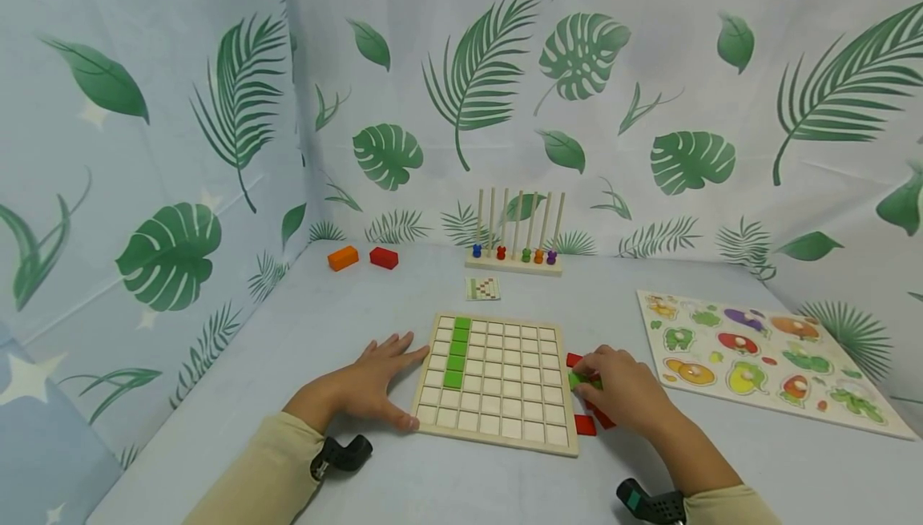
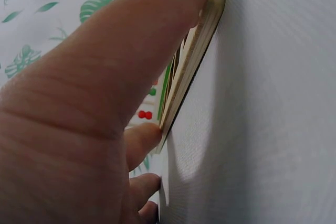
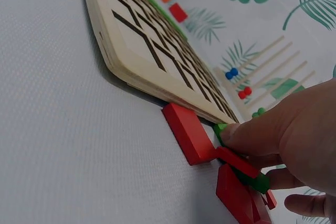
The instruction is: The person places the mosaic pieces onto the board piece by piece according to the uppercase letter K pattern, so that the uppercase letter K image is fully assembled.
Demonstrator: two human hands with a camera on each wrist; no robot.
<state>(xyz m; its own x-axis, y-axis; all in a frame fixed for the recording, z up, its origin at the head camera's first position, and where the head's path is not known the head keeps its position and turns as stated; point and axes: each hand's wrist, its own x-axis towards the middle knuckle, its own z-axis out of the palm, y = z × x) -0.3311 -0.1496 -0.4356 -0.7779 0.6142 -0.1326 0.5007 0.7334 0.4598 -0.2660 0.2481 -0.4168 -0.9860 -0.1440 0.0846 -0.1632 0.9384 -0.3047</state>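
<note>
A wooden grid board (image 1: 497,377) lies flat on the table, with a column of green tiles (image 1: 457,353) set in its second column. My left hand (image 1: 375,385) lies flat with straight fingers against the board's left edge (image 2: 197,59), its thumb at the near corner. To the right of the board, my right hand (image 1: 620,393) pinches a green tile (image 1: 577,381) from a small heap of red tiles (image 3: 191,135) and green ones. In the right wrist view the fingertips (image 3: 236,135) curl round the green tile (image 3: 247,177).
A small pattern card (image 1: 482,288) lies behind the board. Further back stand a peg rack with coloured beads (image 1: 514,248), an orange block (image 1: 343,258) and a red block (image 1: 384,257). A vegetable puzzle board (image 1: 764,353) lies to the right. Leaf-print cloth walls enclose the table.
</note>
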